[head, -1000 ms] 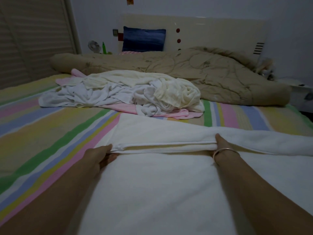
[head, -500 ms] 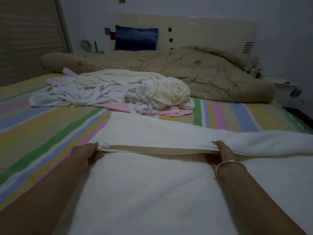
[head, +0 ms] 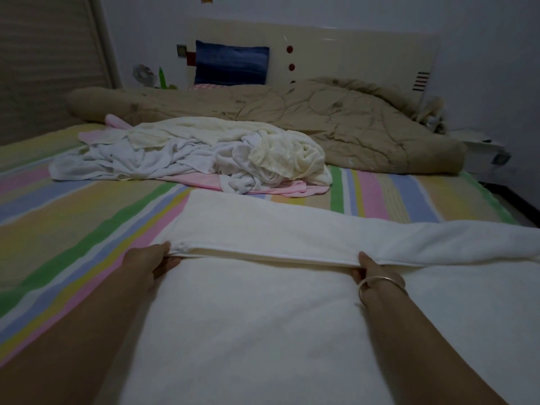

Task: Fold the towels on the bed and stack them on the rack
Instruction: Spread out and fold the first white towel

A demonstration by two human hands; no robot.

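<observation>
A large white towel [head: 263,331] lies spread on the striped bed [head: 73,217] in front of me, its far part folded back toward me. My left hand [head: 149,263] pinches the left corner of the folded edge. My right hand [head: 372,270], with a bangle on the wrist, pinches the same edge further right. Beyond the towel sits a heap of unfolded white, cream and pink towels [head: 204,156]. No rack is in view.
A rumpled tan quilt [head: 336,124] lies across the head of the bed, with a blue pillow [head: 232,65] against the headboard [head: 350,54]. A slatted wardrobe door [head: 43,54] stands at left. The bed's right edge drops to a dark floor beside a nightstand [head: 485,153].
Both hands have drawn the folded edge of the white towel toward me, so more of the towel is doubled over. The view has shifted a little.
</observation>
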